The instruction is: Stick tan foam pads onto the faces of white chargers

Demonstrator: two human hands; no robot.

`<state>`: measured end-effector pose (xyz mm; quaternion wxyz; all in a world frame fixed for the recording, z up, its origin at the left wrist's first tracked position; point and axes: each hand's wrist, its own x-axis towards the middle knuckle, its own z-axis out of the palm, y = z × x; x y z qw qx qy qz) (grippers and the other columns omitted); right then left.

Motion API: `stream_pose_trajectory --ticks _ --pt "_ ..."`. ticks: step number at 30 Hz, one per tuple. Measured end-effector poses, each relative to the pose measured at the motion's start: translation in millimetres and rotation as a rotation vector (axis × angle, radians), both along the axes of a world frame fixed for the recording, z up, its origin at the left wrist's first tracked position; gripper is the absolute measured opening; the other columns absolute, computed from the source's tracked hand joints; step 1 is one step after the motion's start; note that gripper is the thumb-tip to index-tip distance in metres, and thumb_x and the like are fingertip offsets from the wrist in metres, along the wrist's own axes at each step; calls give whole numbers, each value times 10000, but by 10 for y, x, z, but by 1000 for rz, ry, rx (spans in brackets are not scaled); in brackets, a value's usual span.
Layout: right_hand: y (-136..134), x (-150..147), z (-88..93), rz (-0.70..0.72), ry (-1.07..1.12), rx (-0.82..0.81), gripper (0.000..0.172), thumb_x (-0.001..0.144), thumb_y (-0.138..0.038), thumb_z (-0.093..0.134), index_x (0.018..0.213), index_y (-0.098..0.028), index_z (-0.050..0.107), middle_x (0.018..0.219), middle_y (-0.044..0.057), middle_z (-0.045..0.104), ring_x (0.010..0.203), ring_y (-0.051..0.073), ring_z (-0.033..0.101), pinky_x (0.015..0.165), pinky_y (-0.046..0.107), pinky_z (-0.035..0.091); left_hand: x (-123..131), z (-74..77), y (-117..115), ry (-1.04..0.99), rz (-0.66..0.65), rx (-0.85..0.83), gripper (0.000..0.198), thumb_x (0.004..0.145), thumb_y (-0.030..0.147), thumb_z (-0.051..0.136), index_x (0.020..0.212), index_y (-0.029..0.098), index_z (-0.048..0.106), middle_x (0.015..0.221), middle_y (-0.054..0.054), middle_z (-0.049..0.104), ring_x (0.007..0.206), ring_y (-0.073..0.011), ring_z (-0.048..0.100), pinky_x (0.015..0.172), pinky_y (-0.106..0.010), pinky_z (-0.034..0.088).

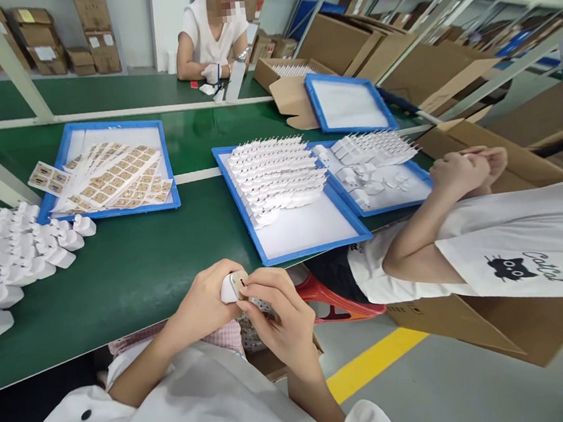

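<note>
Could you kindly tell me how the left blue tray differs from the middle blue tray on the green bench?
The left tray holds flat tan-printed sheets, while the middle tray holds rows of white spiked parts. The left tray's sheets spread over its rim; the middle tray's parts leave its near end bare. Both are blue-framed, white-based and rest on the green bench.

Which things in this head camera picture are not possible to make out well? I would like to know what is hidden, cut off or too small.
In the head view:
The white plug housing: the left hand and right hand cover most of it.
The label sheets in the blue tray: their printing is too small to read.
The pile of white housings: the left edge cuts it off.
The co-worker's hands: they are clasped, so the fingers hide the palms.
</note>
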<state>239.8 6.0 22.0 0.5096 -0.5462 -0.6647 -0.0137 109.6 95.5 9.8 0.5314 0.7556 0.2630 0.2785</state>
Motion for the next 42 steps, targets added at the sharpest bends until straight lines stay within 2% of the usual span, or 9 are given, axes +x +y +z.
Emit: stream_pose_trajectory --ticks 4,12,16,20,24,28,32,36,42 --pt "-38 -30 12 -31 30 -25 216 904 -40 613 965 -243 654 936 50 697 847 192 659 700 349 554 11 -67 -21 -7 14 62 182 763 95 621 891 214 570 838 33 607 700 -108 525 634 -211 409" --pt "-22 -53 53 -52 119 -156 175 952 -77 554 856 -222 576 847 17 637 791 160 596 680 303 480 33 -71 18 -70 38 182 126 829 122 631 894 213 571 831 34 571 715 -107 517 658 -216 399" --pt "2 -51 69 -29 177 -203 184 969 -100 556 832 -222 553 806 3 617 750 153 565 663 303 462 40 -83 33 -74 39 128 86 851 211 657 885 213 579 837 26 592 718 -114 523 658 -226 409" --pt "-21 -18 60 20 77 -135 144 933 -95 633 908 -231 593 822 7 622 780 165 557 687 322 472 37 -59 -10 -51 17 -6 140 786 189 668 880 212 566 824 36 598 702 -111 516 635 -222 400" --pt "-44 0 13 33 32 -8 198 900 -82 674 987 -249 612 839 18 645 788 186 578 669 348 491 27 17 -72 -55 5 -62 205 740 105 617 903 215 561 828 46 608 703 -104 518 631 -217 394" --pt "-55 -8 12 32 19 87 247 880 -23 648 986 -244 620 793 13 649 722 173 560 613 342 485 3 101 -128 -50 -2 -63 208 742 111 634 908 217 565 837 43 618 708 -106 528 629 -217 399" --pt "-71 -24 73 52 33 123 233 886 -39 641 978 -253 628 749 1 657 667 171 580 567 350 476 -22 150 -171 -40 -24 -50 181 783 168 666 930 225 576 850 36 630 703 -109 538 621 -220 410" --pt "-98 -44 105 35 34 114 201 905 -74 651 1008 -246 649 755 7 659 685 174 590 572 354 478 -44 156 -192 -46 -17 15 194 803 163 664 960 232 575 872 33 642 720 -109 553 632 -217 424" --pt "-160 -61 108 35 53 102 250 883 -59 669 1028 -262 656 745 -3 664 677 179 588 585 366 479 -62 145 -225 -34 -15 41 182 799 188 691 942 233 589 863 24 647 710 -116 557 632 -225 439"
